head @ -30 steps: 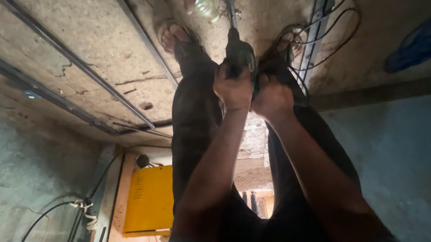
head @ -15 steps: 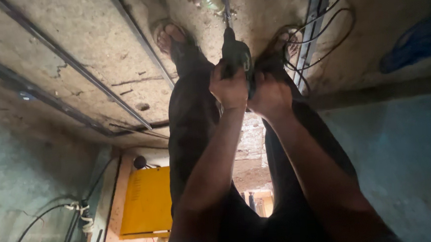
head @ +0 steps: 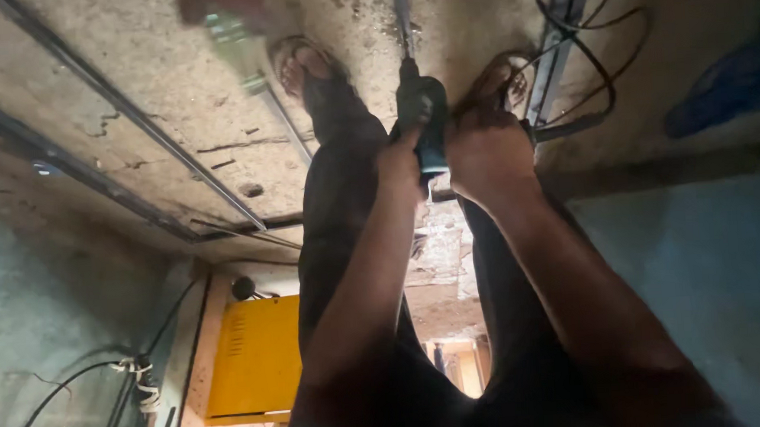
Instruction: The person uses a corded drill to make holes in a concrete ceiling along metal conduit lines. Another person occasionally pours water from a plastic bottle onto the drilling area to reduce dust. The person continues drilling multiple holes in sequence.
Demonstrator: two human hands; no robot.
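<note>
My left hand (head: 399,165) and my right hand (head: 485,152) are both closed around a dark power tool (head: 422,107) with a teal body. It is held low between my sandalled feet (head: 298,62). The tool's tip meets a thin metal bar (head: 401,9) lying on the rough concrete floor (head: 131,88). My dark trouser legs (head: 336,207) fill the middle of the view. The right foot is mostly hidden behind my right hand.
Long metal bars (head: 178,155) lie across the floor at left. Black cables (head: 593,64) loop by a metal rail at upper right. A blurred clear plastic bottle (head: 232,39) is at the top left. A yellow metal box (head: 253,354) sits below, a blue object (head: 728,83) at right.
The plastic bottle has shifted from above the tool to the left, past my left foot. Both hands keep their grip on the tool, which stays on the bar.
</note>
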